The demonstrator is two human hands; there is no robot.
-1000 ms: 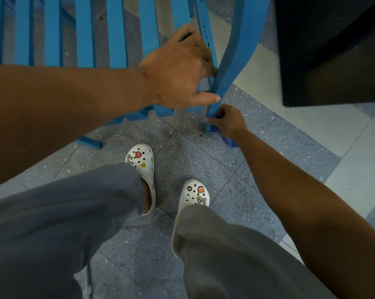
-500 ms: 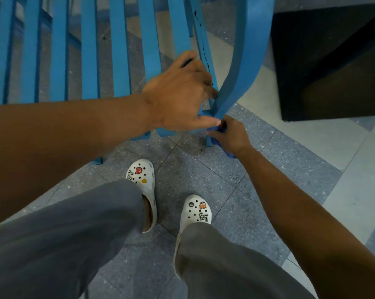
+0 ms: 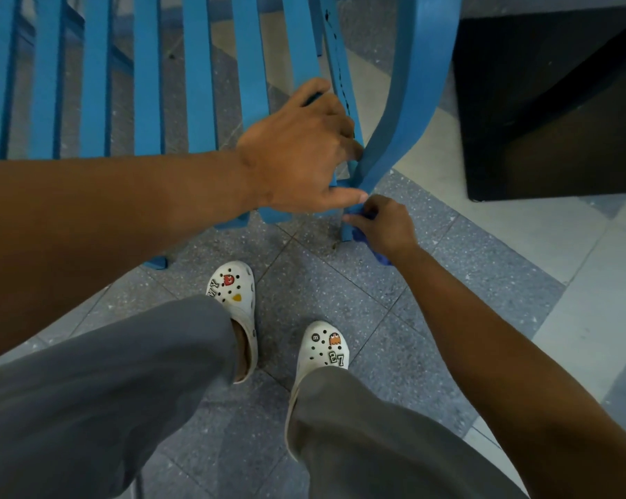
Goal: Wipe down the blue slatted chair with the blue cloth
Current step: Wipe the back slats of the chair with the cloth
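Note:
The blue slatted chair (image 3: 196, 84) fills the upper left, its slats running toward me and its curved front leg (image 3: 408, 88) sweeping down to the floor. My left hand (image 3: 300, 153) grips the seat's front right corner, fingers curled over the last slat, thumb along the front edge. Just below it my right hand (image 3: 383, 225) holds the dark blue cloth (image 3: 367, 239) wrapped against the bottom of the leg near the floor. Most of the cloth is hidden under my fingers; a tail pokes out by my wrist.
A black cabinet (image 3: 556, 102) stands close to the right of the chair leg. My feet in white clogs (image 3: 236, 300) are planted on grey speckled tiles (image 3: 340, 282) just in front of the chair. Pale tiles (image 3: 574, 264) run along the right.
My head has tilted so the view slid down the frame. My right hand with the cloth has moved a little up the leg, closer to my left thumb.

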